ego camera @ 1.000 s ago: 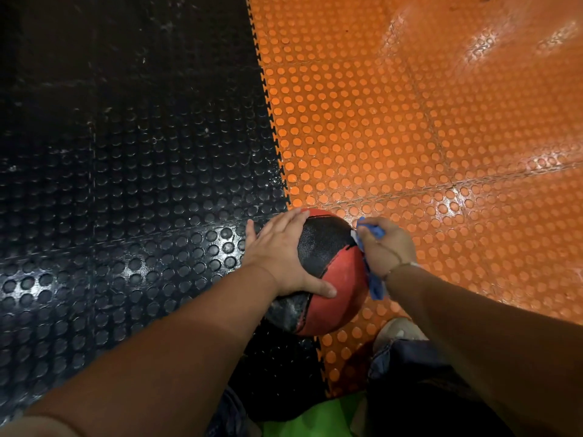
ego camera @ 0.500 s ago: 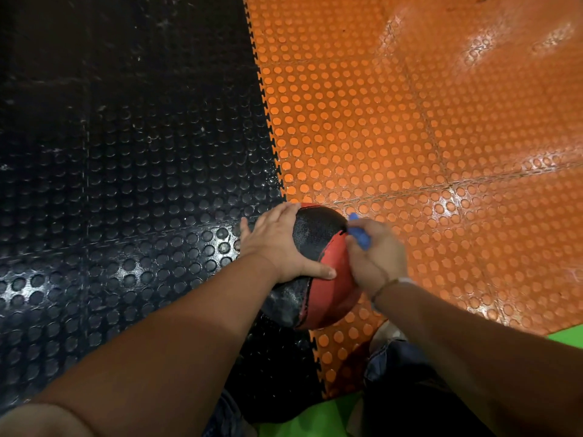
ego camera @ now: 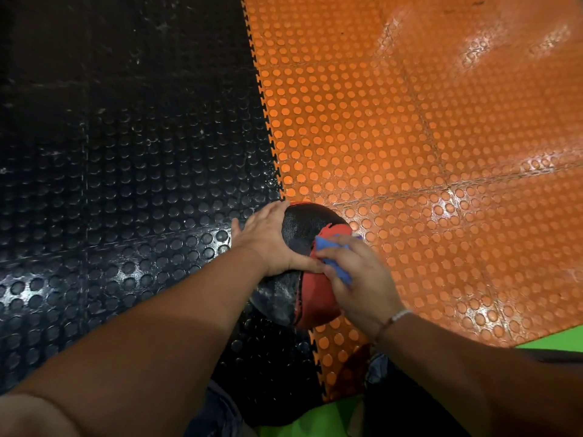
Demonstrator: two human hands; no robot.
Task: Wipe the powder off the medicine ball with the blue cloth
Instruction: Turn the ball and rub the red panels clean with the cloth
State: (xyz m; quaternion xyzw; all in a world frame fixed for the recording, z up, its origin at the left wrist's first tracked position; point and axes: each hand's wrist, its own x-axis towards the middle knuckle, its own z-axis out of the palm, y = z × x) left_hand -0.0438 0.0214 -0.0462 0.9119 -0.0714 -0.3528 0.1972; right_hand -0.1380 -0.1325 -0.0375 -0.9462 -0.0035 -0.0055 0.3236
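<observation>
A red and black medicine ball (ego camera: 307,227) sits on the floor where the black and orange mats meet. Whitish powder shows on its lower black panel (ego camera: 277,294). My left hand (ego camera: 268,241) lies spread over the ball's left top, thumb across the middle, steadying it. My right hand (ego camera: 359,279) grips a bunched blue cloth (ego camera: 331,247) and presses it on the ball's red panel at the upper right. Most of the cloth is hidden under my fingers.
Black studded floor mat (ego camera: 126,184) covers the left, orange studded mat (ego camera: 410,152) the right, joined by a toothed seam. A green surface (ego camera: 315,417) shows at the bottom edge, and my dark-clothed knees (ego camera: 220,414) are just under the ball.
My right hand has carried the blue cloth from the ball's right side up and leftward onto its top red panel. My left hand stays on the ball.
</observation>
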